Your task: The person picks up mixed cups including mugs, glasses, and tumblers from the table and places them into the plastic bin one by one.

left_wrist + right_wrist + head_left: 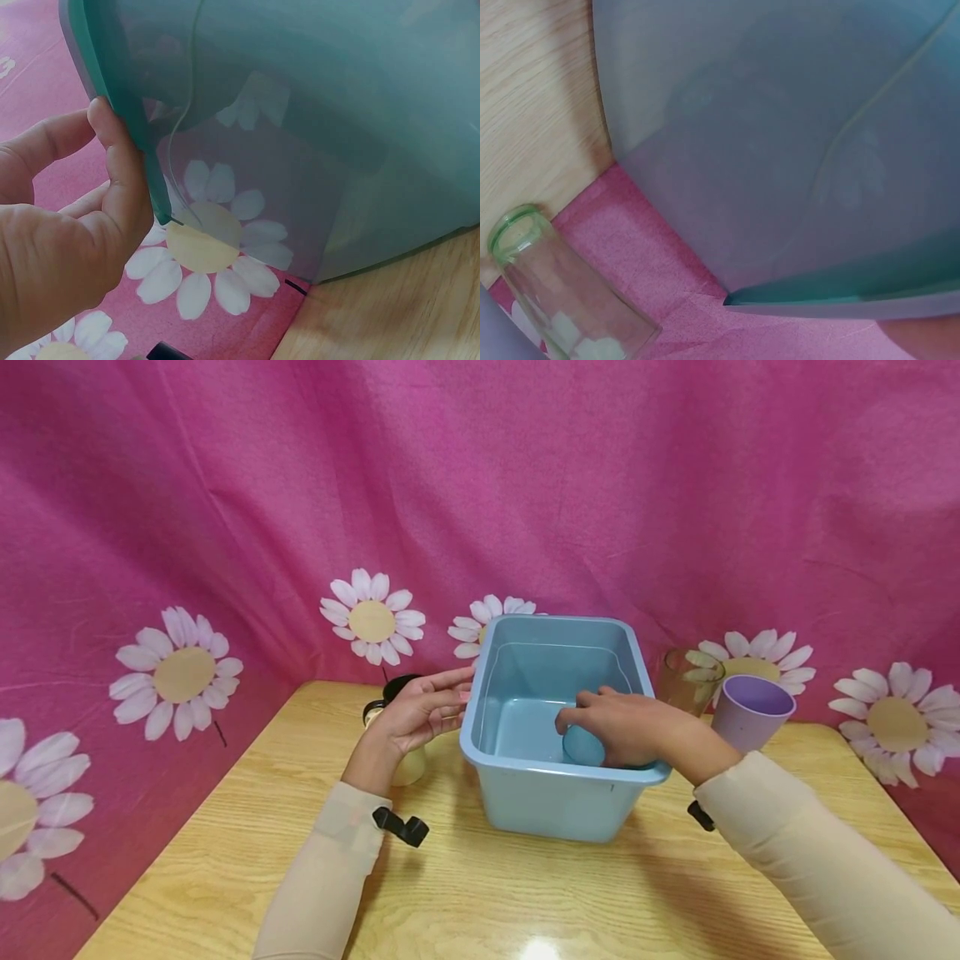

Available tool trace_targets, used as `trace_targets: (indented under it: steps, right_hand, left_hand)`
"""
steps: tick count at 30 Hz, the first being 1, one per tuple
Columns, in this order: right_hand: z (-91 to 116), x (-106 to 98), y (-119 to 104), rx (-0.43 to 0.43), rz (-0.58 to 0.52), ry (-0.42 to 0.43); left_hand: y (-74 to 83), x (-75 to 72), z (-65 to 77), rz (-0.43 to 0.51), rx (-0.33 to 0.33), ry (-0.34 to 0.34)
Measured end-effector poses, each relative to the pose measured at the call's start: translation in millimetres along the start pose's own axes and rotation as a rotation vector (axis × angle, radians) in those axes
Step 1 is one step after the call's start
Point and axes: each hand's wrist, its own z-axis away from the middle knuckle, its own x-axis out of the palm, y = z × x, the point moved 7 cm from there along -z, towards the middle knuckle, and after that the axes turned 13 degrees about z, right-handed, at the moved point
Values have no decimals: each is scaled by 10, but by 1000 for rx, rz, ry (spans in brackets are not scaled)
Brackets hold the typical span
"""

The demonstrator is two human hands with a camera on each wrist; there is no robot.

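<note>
A blue plastic bin (555,802) stands on the wooden table. My left hand (412,714) is at its left rim, fingers extended and fingertips touching the edge; the left wrist view shows this hand (67,247) beside the rim too. My right hand (630,727) reaches over the bin's front right corner, with its fingers curled round a translucent blue cup (583,747) inside. Part of that cup is hidden by the hand and the front rim. In the right wrist view the bin wall (705,135) blocks most of the right hand.
Right of the bin stand a clear glass (684,683) with a greenish tint and a purple cup (742,731). Behind my left hand is a cream container (409,768) and a black item (397,685), both partly covered. A pink flowered cloth (570,485) hangs behind the table.
</note>
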Motion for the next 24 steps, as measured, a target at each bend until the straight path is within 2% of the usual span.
trace_targets:
  steps: [13,24]
  right_hand:
    - [-10,-67,26,-64,-79,56]
    - [79,-266,131,-2,-4,215]
  left_hand:
    - [-7,0,-15,10,-3,5]
    - [-6,-8,-17,0,-4,-2]
